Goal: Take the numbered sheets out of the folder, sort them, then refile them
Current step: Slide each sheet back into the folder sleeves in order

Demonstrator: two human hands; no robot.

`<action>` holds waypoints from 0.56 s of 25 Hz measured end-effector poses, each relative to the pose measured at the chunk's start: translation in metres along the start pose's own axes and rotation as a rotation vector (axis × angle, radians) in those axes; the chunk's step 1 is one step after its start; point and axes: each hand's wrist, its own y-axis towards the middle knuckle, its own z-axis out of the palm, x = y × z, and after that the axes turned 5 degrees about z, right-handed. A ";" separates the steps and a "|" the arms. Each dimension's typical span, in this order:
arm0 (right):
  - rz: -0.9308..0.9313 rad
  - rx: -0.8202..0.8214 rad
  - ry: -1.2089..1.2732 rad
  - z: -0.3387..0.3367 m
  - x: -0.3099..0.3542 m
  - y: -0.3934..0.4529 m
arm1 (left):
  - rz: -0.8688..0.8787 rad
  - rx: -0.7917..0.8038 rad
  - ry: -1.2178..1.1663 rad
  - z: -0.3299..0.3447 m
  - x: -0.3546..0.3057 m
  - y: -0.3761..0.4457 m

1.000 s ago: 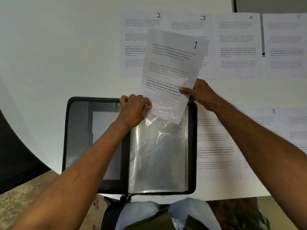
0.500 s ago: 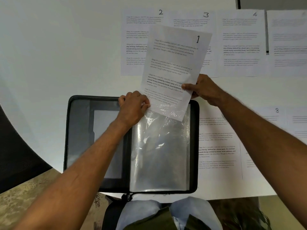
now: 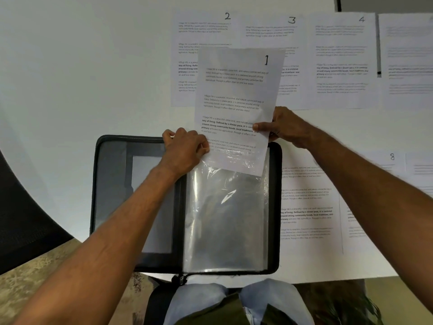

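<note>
Two hands at work over an open black zip folder (image 3: 112,207) lying near the table's front edge. R hand (image 3: 287,127) pinches sheet 1 (image 3: 236,102) at its right edge, thumb on top of the print, other fingers hidden behind the paper. L hand (image 3: 185,148) has fingers curled, gripping the top edge of a clear plastic sleeve (image 3: 227,219) where the sheet goes in; exactly what the fingertips hold is hidden under the knuckles. Sheet 1's bottom part sits inside the sleeve mouth, seen through shiny film w/ glare; most of the sheet sticks out above the folder, tilted a bit.

Behind it on the white table (image 3: 82,66): sheet 2 (image 3: 187,31), partly covered by sheet 1, sheet 3 (image 3: 290,31) also partly covered, sheet 4 (image 3: 339,55), then another sheet (image 3: 407,55) cut off at the right frame edge, number not readable. To the right of the folder, an unnumbered-looking sheet (image 3: 307,207) w/ its top corner hidden by the R forearm, and sheet 8 (image 3: 392,158), mostly hidden by that arm. Body text blurred, mostly unreadable. Folder's left flap shows a dark pocket, contents unclear.
</note>
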 end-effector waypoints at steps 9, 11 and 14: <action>-0.001 0.074 -0.056 0.011 -0.022 0.002 | -0.114 -0.068 -0.298 0.010 0.005 -0.004; 0.000 0.088 -0.068 0.014 -0.024 0.000 | -0.190 -0.078 -0.386 0.013 0.002 -0.003; -0.002 0.113 -0.127 0.016 -0.023 -0.002 | -0.263 -0.093 -0.499 0.016 0.001 0.000</action>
